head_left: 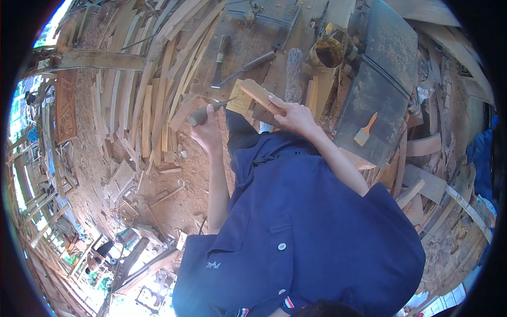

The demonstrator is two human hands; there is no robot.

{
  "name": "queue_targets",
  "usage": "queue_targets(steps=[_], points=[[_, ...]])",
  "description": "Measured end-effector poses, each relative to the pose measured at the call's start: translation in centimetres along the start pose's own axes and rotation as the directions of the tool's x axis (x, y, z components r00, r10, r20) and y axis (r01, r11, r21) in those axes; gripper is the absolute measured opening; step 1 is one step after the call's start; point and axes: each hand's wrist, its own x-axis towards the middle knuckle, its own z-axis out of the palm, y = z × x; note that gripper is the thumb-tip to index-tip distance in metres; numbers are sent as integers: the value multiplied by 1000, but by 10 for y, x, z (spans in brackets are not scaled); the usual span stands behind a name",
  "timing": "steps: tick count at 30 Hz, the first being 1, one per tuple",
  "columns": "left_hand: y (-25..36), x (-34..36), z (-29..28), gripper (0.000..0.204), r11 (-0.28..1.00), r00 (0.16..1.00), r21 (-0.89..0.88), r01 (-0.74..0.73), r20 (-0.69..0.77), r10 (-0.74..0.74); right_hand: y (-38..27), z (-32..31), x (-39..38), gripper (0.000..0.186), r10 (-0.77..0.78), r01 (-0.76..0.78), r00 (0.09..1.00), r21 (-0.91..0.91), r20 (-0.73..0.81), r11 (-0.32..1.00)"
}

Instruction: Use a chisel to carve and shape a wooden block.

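Observation:
My left hand [208, 134] is closed around the thick, rounded handle of a pointed tool [198, 116]. Its thin dark metal shaft points right, toward a pale yellow wooden piece [240, 101]. My right hand [296, 117] grips a short wooden block [259, 95], which slants over that yellow piece. Whether the tool's tip touches the wood cannot be made out. Beyond my hands, a chisel [217, 68] and a long-handled tool [251, 67] lie on the dark work board [206, 79].
A tin [327, 52] with a brown-stained inside stands at the far right of the board. Beside it lies a grey fuzzy roll [293, 74]. A paintbrush [366, 129] rests on a dark metal tabletop [354, 113]. Stacked wooden strips [153, 100] fill the left; scraps litter the dirt floor [185, 201].

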Motion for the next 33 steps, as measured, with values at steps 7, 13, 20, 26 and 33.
queue_targets(steps=[7,13,20,26,33], points=[[4,0,2,37,999,999,-2,37,2,-37,-2,0,0,70,14,-14,1000,-11,12,1000],[9,-3,3,35,996,999,-73,45,2,-45,0,1,0,71,16,-16,1000,-5,13,1000],[2,0,2,40,1000,1000,8,-7,10,7,-4,-4,-1,70,26,-26,999,5,30,1000],[14,8,12,39,998,1000,-63,-18,-15,17,-1,-5,0,73,57,-62,996,77,70,995],[18,44,61,70,951,844,276,140,470,-260,9,-19,-13,77,184,-202,979,273,89,941]])
